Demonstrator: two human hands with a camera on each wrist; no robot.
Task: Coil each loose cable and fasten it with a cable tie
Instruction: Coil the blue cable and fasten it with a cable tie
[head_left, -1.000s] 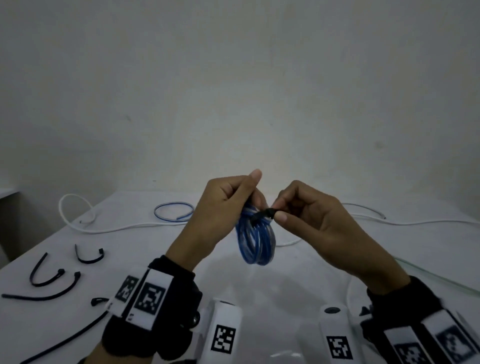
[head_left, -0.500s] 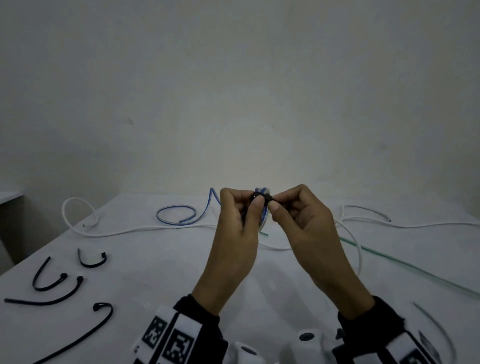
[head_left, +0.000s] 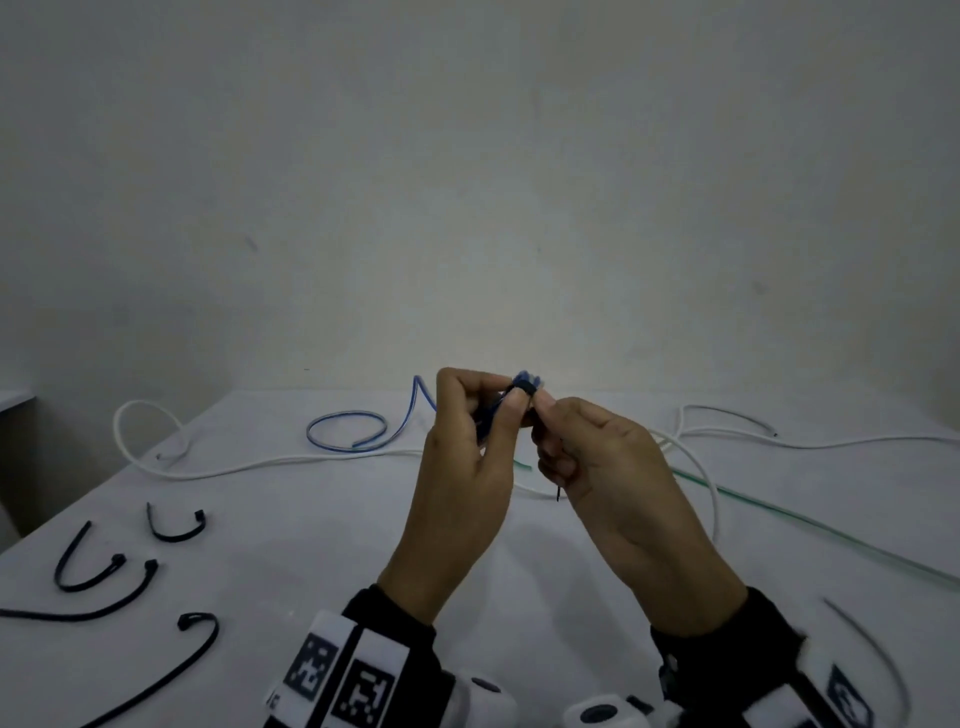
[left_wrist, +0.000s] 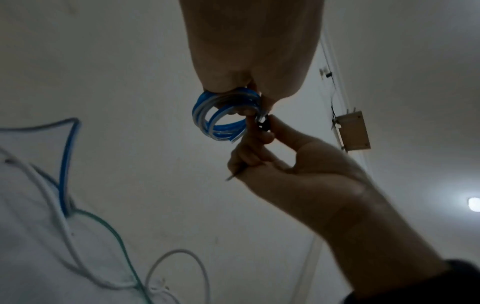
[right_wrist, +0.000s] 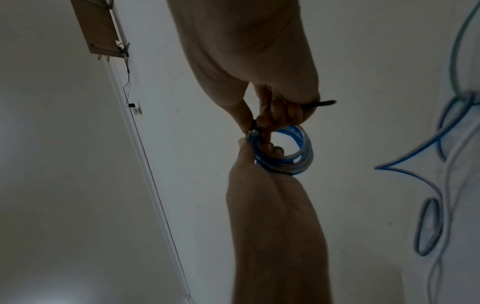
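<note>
The right hand (head_left: 597, 462) pinches the black cable tie (head_left: 523, 388) at its head; the left hand (head_left: 467, 457) grips the blue coil (left_wrist: 226, 115) above the table (head_left: 311, 545). Cinching well likely means pulling the tail straight while keeping the loops bunched.

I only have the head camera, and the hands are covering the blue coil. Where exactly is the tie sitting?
Observer: The left wrist view shows the tie head against the coil rim, pinched by the right hand. I cannot tell if it is locked.
Operator: Is the coil round or crushed?
Observer: Round. The right wrist view shows an open ring of several loops, with the left hand fingers through its middle.
Operator: And the tie's tail?
Observer: It runs through the right hand's curled fingers, and the tip pokes out past them.
</note>
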